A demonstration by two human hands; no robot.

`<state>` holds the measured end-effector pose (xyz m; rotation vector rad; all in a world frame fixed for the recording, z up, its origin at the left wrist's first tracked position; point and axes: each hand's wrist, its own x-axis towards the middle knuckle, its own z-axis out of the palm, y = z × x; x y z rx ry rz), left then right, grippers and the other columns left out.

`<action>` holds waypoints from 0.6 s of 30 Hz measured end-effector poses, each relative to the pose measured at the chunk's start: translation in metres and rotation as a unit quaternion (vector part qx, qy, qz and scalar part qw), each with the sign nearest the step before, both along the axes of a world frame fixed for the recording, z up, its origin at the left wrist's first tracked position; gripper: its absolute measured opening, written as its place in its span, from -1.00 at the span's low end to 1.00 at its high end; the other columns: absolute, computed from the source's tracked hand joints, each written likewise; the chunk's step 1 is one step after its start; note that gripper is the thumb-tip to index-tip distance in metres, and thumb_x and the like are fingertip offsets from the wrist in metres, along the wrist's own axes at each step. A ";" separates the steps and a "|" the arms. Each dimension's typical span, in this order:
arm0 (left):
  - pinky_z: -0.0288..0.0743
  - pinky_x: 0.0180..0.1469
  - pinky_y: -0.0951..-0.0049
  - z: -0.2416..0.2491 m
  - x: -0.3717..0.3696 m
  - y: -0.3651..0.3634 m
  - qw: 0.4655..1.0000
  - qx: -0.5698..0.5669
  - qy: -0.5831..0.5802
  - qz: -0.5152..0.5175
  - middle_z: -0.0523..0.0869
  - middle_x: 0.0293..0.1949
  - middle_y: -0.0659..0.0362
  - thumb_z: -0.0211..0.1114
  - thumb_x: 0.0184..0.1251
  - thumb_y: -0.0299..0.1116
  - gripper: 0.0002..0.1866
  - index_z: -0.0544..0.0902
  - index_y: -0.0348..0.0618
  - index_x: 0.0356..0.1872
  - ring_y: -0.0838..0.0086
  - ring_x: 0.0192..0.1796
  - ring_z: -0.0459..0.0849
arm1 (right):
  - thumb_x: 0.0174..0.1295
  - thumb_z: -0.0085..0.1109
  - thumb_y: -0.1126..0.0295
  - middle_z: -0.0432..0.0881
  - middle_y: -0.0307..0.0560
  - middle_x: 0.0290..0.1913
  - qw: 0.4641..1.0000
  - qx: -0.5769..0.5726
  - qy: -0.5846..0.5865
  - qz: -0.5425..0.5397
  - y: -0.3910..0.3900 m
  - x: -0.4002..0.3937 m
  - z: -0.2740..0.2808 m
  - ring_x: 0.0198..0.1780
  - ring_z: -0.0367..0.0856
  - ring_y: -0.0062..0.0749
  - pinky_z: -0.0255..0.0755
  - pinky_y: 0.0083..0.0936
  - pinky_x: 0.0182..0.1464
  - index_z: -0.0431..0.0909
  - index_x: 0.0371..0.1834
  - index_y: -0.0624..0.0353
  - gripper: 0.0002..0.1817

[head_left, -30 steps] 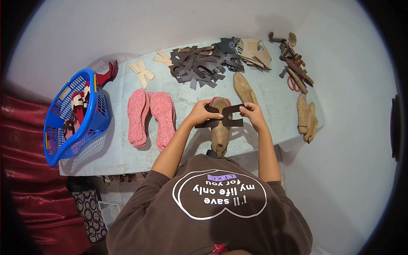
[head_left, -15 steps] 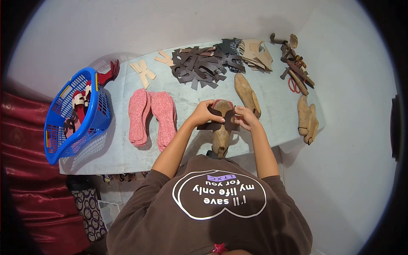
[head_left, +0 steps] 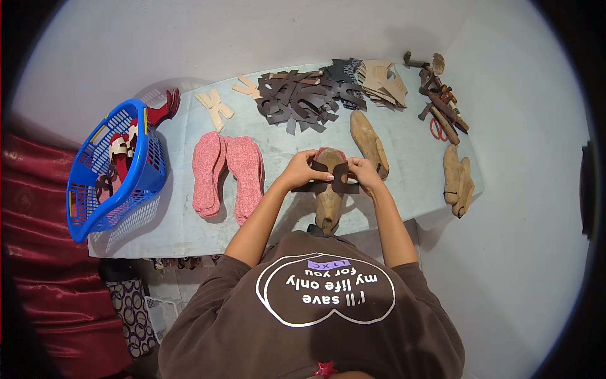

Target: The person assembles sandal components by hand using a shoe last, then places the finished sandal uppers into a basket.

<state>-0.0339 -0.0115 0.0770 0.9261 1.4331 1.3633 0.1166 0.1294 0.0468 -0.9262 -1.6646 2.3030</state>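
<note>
A wooden shoe last [head_left: 329, 201] stands at the table's near edge with a pink insole on top. A dark brown leather strap piece [head_left: 332, 179] is wrapped across its toe end. My left hand [head_left: 304, 169] pinches the piece's left side. On the other side, my right hand [head_left: 362, 172] presses its right end against the last. Both hands sit close together over the last.
Pink insoles [head_left: 226, 175] lie left of the hands. A blue basket [head_left: 113, 174] with straps sits at the table's left end. Dark cut pieces [head_left: 303, 98] and tan ones [head_left: 382, 82] are piled at the back. More lasts [head_left: 368, 142] [head_left: 457, 180] and tools [head_left: 440, 104] lie to the right.
The strap piece was held flat and spread above the last; my hands have since come together and folded it down around the last's toe end.
</note>
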 end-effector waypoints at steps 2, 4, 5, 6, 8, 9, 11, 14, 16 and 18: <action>0.44 -0.19 0.56 0.003 -0.001 -0.001 0.997 -0.061 0.042 -0.001 0.62 -0.29 0.18 0.48 -0.30 -0.47 -0.47 0.53 -0.32 -0.16 0.59 -0.28 0.55 | 0.18 0.02 0.38 0.57 -0.21 -0.39 0.999 0.043 0.014 -0.029 0.000 0.000 0.000 -0.37 0.51 -0.58 0.38 -0.62 -0.22 0.54 -0.34 0.24 -0.84; 0.45 -0.21 0.56 -0.005 -0.003 -0.001 0.998 -0.046 0.030 0.007 0.63 -0.31 0.18 0.49 -0.32 -0.45 -0.48 0.55 -0.31 -0.18 0.58 -0.31 0.56 | 0.15 0.05 0.38 0.57 -0.20 -0.41 0.999 0.024 0.032 -0.035 0.000 0.001 0.003 -0.38 0.51 -0.58 0.38 -0.62 -0.25 0.53 -0.33 0.29 -0.82; 0.45 -0.23 0.56 -0.009 -0.003 0.000 0.999 -0.031 0.016 0.012 0.64 -0.34 0.18 0.50 -0.34 -0.43 -0.48 0.56 -0.30 -0.20 0.57 -0.33 0.56 | 0.12 0.08 0.39 0.57 -0.18 -0.42 0.998 0.004 0.049 -0.044 0.000 0.003 0.005 -0.39 0.50 -0.59 0.39 -0.63 -0.27 0.53 -0.32 0.34 -0.80; 0.45 -0.23 0.56 -0.007 -0.002 0.000 0.999 -0.031 0.016 0.011 0.64 -0.34 0.18 0.50 -0.34 -0.43 -0.48 0.56 -0.30 -0.20 0.57 -0.33 0.56 | 0.12 0.08 0.39 0.57 -0.18 -0.42 0.998 0.004 0.049 -0.045 -0.002 0.004 0.011 -0.39 0.50 -0.59 0.39 -0.63 -0.27 0.53 -0.32 0.34 -0.80; 0.45 -0.24 0.57 -0.004 0.001 -0.001 0.999 -0.039 0.005 0.007 0.63 -0.35 0.18 0.50 -0.35 -0.43 -0.48 0.57 -0.29 -0.19 0.58 -0.34 0.56 | 0.05 0.17 0.38 0.57 -0.20 -0.44 0.985 0.159 -0.004 0.065 -0.008 0.005 0.024 -0.42 0.48 -0.61 0.36 -0.63 -0.30 0.53 -0.31 0.35 -0.77; 0.45 -0.24 0.57 -0.004 0.001 0.000 0.999 -0.039 0.006 0.006 0.63 -0.35 0.18 0.50 -0.35 -0.43 -0.48 0.57 -0.29 -0.19 0.58 -0.34 0.56 | 0.05 0.17 0.38 0.57 -0.20 -0.44 0.985 0.159 -0.003 0.064 -0.009 0.006 0.027 -0.42 0.48 -0.61 0.36 -0.63 -0.30 0.53 -0.31 0.35 -0.77; 0.45 -0.23 0.57 -0.004 0.000 -0.001 0.999 -0.040 0.009 0.019 0.63 -0.35 0.19 0.50 -0.35 -0.43 -0.49 0.57 -0.27 -0.20 0.59 -0.34 0.56 | 0.00 0.23 0.38 0.56 -0.21 -0.47 0.987 0.153 -0.002 0.053 -0.010 0.005 0.030 -0.45 0.45 -0.63 0.33 -0.65 -0.32 0.53 -0.32 0.34 -0.75; 0.45 -0.23 0.57 -0.003 -0.001 -0.001 0.999 -0.030 -0.006 0.010 0.63 -0.35 0.18 0.50 -0.35 -0.44 -0.50 0.57 -0.29 -0.22 0.59 -0.34 0.56 | 0.01 0.20 0.39 0.55 -0.22 -0.48 0.980 0.185 -0.005 0.074 -0.009 0.003 0.031 -0.45 0.45 -0.64 0.34 -0.65 -0.34 0.53 -0.32 0.34 -0.77; 0.45 -0.22 0.57 -0.004 -0.002 -0.001 0.999 -0.030 -0.017 0.006 0.63 -0.34 0.18 0.50 -0.34 -0.45 -0.50 0.56 -0.30 -0.22 0.58 -0.33 0.56 | 0.02 0.20 0.39 0.55 -0.22 -0.49 0.978 0.191 -0.002 0.085 -0.008 0.003 0.035 -0.45 0.45 -0.64 0.34 -0.65 -0.34 0.53 -0.33 0.34 -0.77; 0.46 -0.22 0.57 -0.007 -0.002 -0.001 0.999 -0.030 -0.027 0.002 0.63 -0.34 0.17 0.50 -0.34 -0.46 -0.50 0.56 -0.31 -0.22 0.57 -0.33 0.56 | 0.02 0.19 0.39 0.54 -0.23 -0.49 0.976 0.196 0.001 0.095 -0.008 0.002 0.036 -0.46 0.44 -0.64 0.34 -0.65 -0.35 0.53 -0.33 0.34 -0.77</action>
